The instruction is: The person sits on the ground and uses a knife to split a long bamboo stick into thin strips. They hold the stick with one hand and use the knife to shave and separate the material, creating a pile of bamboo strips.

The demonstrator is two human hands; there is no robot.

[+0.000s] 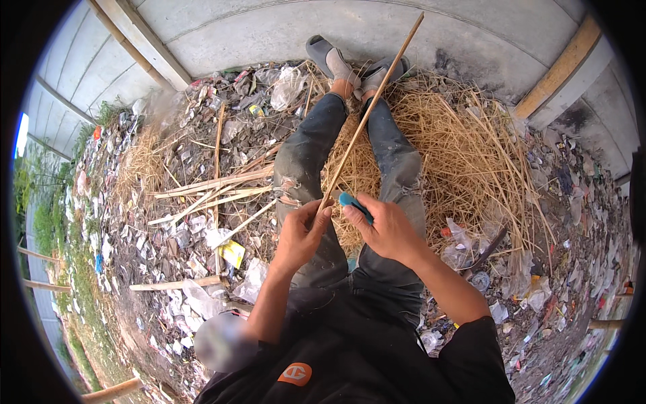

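A long, thin bamboo strip (374, 111) slants up and away from my lap, its far end near the wall. Around its near end, my left hand (303, 232) is closed, thumb and fingers pinching it. My right hand (389, 229) grips a teal-handled utility knife (356, 206), held close beside the strip just above the left fingers. The blade is too small to make out clearly. Both hands are between my knees, over my stretched-out legs (397, 155) in worn jeans.
A heap of thin straw-like shavings (464, 155) spreads under and right of my legs. Several split bamboo strips (215, 185) lie at the left, with a thicker bamboo piece (176, 284) nearer. Litter covers the ground. A concrete wall (269, 34) stands beyond my feet.
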